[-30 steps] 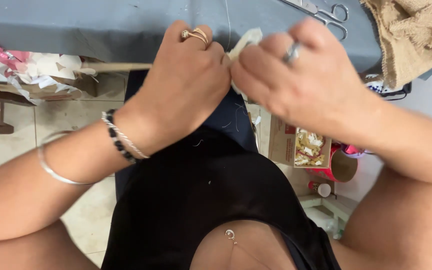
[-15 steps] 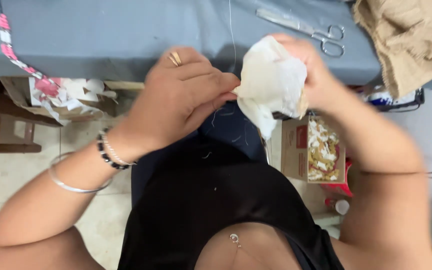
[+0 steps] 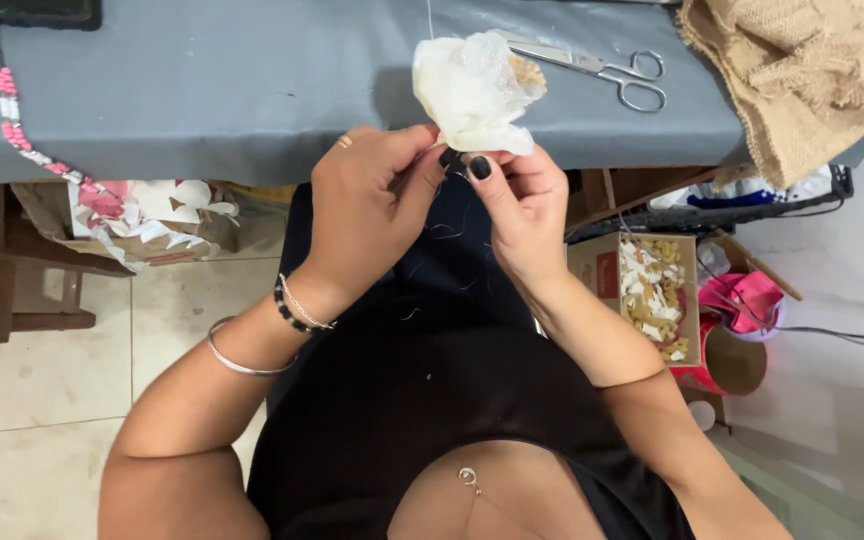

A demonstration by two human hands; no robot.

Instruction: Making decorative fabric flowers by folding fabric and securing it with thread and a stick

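Note:
A crumpled white fabric flower (image 3: 472, 90) with a tan centre is held up by its base in front of the grey table (image 3: 202, 100). My right hand (image 3: 517, 205) pinches the flower's bottom with dark-nailed fingertips. My left hand (image 3: 367, 205), with a gold ring and wrist bracelets, presses against the same base from the left. A thin thread runs up from the flower toward the top edge.
Steel scissors (image 3: 597, 68) lie on the table behind the flower. Burlap cloth (image 3: 802, 70) hangs over the right corner. A pink-and-white bead string (image 3: 17, 125) drapes off the left. Below sit a box of scraps (image 3: 657, 295) and a paper-scrap bag (image 3: 142, 220).
The view has tilted so the table shows more. My hands turned the white flower upright, from bunched between both fists to pinched at its base.

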